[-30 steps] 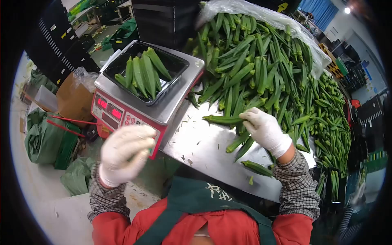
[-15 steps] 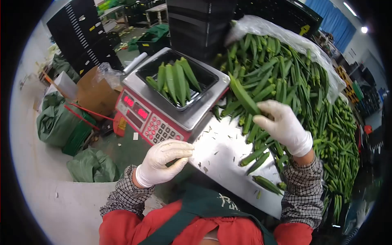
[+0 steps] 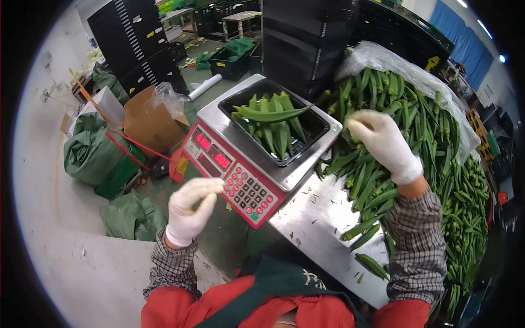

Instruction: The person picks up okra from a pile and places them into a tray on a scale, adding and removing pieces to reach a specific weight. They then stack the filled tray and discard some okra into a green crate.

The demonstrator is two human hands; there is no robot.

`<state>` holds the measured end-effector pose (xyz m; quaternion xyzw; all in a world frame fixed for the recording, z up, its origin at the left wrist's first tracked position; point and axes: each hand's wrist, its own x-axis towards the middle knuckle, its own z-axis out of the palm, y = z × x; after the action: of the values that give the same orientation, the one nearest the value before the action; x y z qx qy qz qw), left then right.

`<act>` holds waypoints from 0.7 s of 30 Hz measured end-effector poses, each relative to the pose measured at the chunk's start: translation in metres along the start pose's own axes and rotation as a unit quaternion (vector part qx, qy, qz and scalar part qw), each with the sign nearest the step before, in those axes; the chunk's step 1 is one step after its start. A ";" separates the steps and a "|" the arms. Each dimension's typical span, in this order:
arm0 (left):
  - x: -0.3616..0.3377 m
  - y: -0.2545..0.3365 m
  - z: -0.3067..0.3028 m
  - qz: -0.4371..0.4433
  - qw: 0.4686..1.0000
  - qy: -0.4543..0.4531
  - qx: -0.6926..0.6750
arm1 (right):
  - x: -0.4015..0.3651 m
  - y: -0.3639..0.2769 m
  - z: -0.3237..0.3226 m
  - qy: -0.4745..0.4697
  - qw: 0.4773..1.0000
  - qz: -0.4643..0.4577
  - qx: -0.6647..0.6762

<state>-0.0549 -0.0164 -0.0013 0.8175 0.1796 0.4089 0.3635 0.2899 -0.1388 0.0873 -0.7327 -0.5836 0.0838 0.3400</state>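
A black tray (image 3: 314, 139) of okra sits on the scale's metal plate. One long okra (image 3: 273, 115) lies crosswise over the others in it. Up and to the right of the tray, my right hand (image 3: 385, 147) is in a white glove, loosely curled with no okra in it, above the edge of the okra pile (image 3: 404, 120). Beside the scale's keypad, my left hand (image 3: 191, 210), also gloved, is open and holds nothing; its fingers point right and the thumb stands apart. The red-sided scale (image 3: 240, 188) shows lit red digits.
Loose okra (image 3: 372, 266) and green scraps lie on the metal table (image 3: 322, 251). Clear plastic (image 3: 404, 65) edges the pile at the back. Black crates (image 3: 306, 44) stand behind the scale. A cardboard box (image 3: 147, 120) and green bags (image 3: 131, 218) are at left.
The okra held in my right hand has been let go onto the tray. My right hand is a little higher, and my left hand has shifted left. The camera view has also shifted.
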 end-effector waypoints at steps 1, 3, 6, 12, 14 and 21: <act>0.005 -0.002 -0.007 0.005 1.000 0.025 0.015 | -0.009 0.003 0.001 -0.016 0.999 0.031 -0.004; 0.018 -0.001 -0.020 -0.002 0.997 0.061 0.048 | -0.022 0.001 0.006 -0.074 0.989 0.123 0.024; 0.046 0.002 -0.036 0.071 0.990 0.085 0.090 | -0.027 -0.004 0.018 -0.106 0.987 0.112 0.046; 0.107 0.010 -0.036 0.145 0.979 0.009 0.147 | -0.021 -0.019 0.024 -0.113 0.988 0.091 0.048; 0.129 0.009 -0.025 0.170 0.972 -0.038 0.158 | -0.022 -0.022 0.026 -0.113 0.988 0.089 0.050; 0.191 -0.020 0.051 0.245 0.921 -0.189 0.237 | -0.025 -0.029 0.054 -0.138 0.987 0.067 0.056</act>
<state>0.1007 0.0870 0.0664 0.9603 -0.0073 0.2686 0.0749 0.2308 -0.1376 0.0565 -0.7310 -0.5690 0.2395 0.2906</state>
